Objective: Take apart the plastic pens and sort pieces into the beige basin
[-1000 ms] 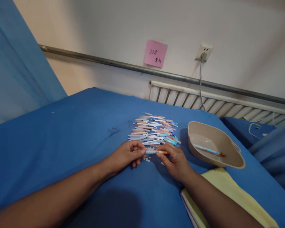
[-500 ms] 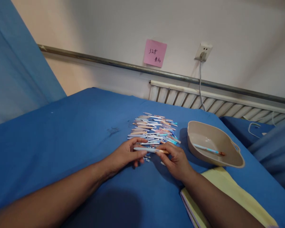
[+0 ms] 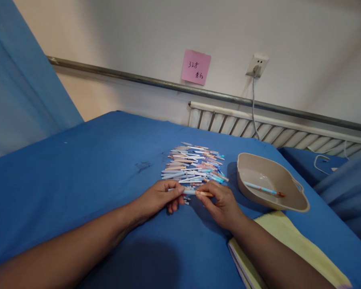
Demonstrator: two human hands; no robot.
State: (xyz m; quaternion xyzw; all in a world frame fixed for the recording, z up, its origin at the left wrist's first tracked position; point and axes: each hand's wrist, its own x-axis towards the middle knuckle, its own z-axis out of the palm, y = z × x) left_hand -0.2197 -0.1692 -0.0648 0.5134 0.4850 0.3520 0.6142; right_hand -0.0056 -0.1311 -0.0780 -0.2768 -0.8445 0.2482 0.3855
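Observation:
A pale pen with an orange end [image 3: 195,193] lies level between my two hands, just above the blue sheet. My left hand [image 3: 159,198] pinches its left end with curled fingers. My right hand [image 3: 221,202] pinches its right, orange end. Right behind my hands a heap of several pens and pen parts [image 3: 194,164] in white, blue, pink and orange is spread on the sheet. A few small white bits lie under the held pen.
A beige plastic dish [image 3: 289,202] sits to the right with one blue pen [image 3: 263,188] in it. A yellow-covered notebook [image 3: 285,237] lies under my right forearm. The blue-sheeted surface [image 3: 87,160] ends at a wall with a metal rail, radiator, socket and pink note [image 3: 196,67].
The held pen looked longer half a second ago, reaching further left past my left fingers. Now my hands are closer and the visible span is shorter. The pile and dish stay still.

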